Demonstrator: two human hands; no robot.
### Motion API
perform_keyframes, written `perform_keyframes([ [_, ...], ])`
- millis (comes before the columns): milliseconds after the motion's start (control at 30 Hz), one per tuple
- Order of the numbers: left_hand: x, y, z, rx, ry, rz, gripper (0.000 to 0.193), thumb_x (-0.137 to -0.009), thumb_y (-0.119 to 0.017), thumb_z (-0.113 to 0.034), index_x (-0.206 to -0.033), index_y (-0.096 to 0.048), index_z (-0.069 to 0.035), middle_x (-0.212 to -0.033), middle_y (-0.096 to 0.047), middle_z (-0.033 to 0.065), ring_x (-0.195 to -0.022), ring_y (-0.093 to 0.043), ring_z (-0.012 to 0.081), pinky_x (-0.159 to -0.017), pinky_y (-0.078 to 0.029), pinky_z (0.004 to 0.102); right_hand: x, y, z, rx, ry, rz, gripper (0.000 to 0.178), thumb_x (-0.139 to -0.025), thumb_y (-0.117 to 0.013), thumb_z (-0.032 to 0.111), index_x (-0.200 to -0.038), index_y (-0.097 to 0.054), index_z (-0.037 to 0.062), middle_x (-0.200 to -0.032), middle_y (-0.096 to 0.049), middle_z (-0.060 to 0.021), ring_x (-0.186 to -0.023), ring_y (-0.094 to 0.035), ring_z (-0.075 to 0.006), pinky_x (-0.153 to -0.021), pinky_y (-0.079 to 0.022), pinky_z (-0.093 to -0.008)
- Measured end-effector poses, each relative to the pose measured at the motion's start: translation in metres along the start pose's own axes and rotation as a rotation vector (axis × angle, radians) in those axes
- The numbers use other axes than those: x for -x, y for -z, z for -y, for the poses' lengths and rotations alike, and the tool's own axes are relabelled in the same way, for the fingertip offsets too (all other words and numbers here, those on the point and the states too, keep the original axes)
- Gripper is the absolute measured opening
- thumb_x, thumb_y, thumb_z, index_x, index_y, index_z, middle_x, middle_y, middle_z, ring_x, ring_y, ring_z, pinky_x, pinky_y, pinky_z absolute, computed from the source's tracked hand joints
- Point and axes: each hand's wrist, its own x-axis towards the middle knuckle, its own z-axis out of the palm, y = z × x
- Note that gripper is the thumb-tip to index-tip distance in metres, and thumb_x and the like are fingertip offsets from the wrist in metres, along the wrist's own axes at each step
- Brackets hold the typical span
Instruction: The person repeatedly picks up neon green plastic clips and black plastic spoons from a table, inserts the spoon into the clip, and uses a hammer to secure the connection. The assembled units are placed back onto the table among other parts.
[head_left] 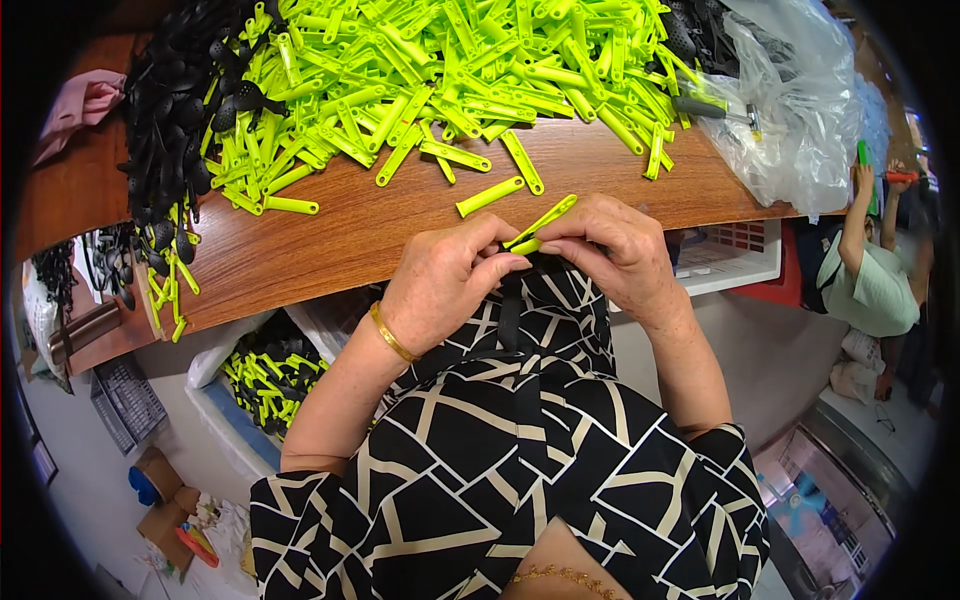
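At the table's near edge, my left hand (440,275) and my right hand (618,255) meet with their fingers pinched together. Between them are lime-green plastic handle pieces (543,220), one slanting up to the right and another lying lower across the fingertips. A small dark part shows by my left fingertips; its kind is mostly hidden. Just beyond my hands, a loose green handle (490,196) lies on the wooden table (340,250). Farther back spreads a large heap of the same green handles (420,80).
Black plastic kitchen utensils (180,110) pile up at the far left. A clear plastic bag (790,110) and a dark-handled tool (715,108) lie at the right. Below the table's left side, a lined bin (235,420) contains green-and-black utensils. Another person (870,270) is at far right.
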Motion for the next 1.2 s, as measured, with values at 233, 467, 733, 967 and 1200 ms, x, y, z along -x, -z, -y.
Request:
perform_keyframes([
  [233, 0.0, 0.001, 0.0, -0.17, -0.134, -0.056, 0.018, -0.093, -0.076, -0.016, -0.104, -0.07, -0.004, -0.083, -0.074, 0.0104, -0.071, -0.074, 0.0179, -0.063, -0.055, 0.0295, -0.003, -0.001, 0.006, 0.089, 0.06, -0.026, 0.014, -0.082, -0.08, 0.006, -0.094, -0.073, 0.0049, -0.086, -0.07, -0.0088, -0.082, -0.07, -0.0273, -0.071, -0.054, -0.0371],
  [467, 0.0, -0.004, 0.004, -0.134, -0.118, -0.075, 0.017, -0.092, -0.077, -0.016, -0.102, -0.07, -0.004, -0.08, -0.071, 0.0096, -0.065, -0.069, 0.0182, -0.062, -0.054, 0.0304, 0.002, -0.012, 0.002, 0.008, -0.055, -0.084, 0.016, -0.08, -0.081, 0.008, -0.093, -0.073, 0.0059, -0.084, -0.067, -0.0093, -0.08, -0.068, -0.0286, -0.07, -0.053, -0.0395],
  [733, 0.002, -0.007, 0.003, -0.075, -0.088, -0.098, 0.014, -0.093, -0.076, -0.014, -0.101, -0.07, -0.004, -0.077, -0.069, 0.0082, -0.063, -0.065, 0.0135, -0.061, -0.052, 0.0286, -0.002, -0.009, 0.007, 0.022, -0.097, -0.07, 0.015, -0.081, -0.081, 0.006, -0.091, -0.071, 0.004, -0.084, -0.068, -0.0107, -0.08, -0.068, -0.0292, -0.071, -0.054, -0.0379],
  [967, 0.001, -0.014, 0.014, -0.072, -0.079, -0.084, 0.013, -0.094, -0.075, -0.012, -0.101, -0.069, -0.003, -0.074, -0.068, 0.0068, -0.064, -0.066, 0.0118, -0.06, -0.051, 0.0279, 0.003, -0.016, 0.01, 0.09, -0.03, -0.089, 0.016, -0.081, -0.082, 0.007, -0.093, -0.072, 0.0037, -0.085, -0.069, -0.0111, -0.08, -0.069, -0.0297, -0.07, -0.054, -0.0385],
  [1200, 0.003, -0.022, 0.013, 0.084, -0.023, -0.1, 0.012, -0.096, -0.072, -0.009, -0.105, -0.068, -0.002, -0.075, -0.069, 0.0031, -0.066, -0.068, 0.0083, -0.061, -0.053, 0.0241, 0.014, -0.019, 0.007, -0.02, -0.203, -0.192, 0.022, -0.085, -0.083, 0.01, -0.102, -0.073, 0.0019, -0.097, -0.075, -0.0091, -0.085, -0.075, -0.0171, -0.074, -0.061, -0.0291],
])
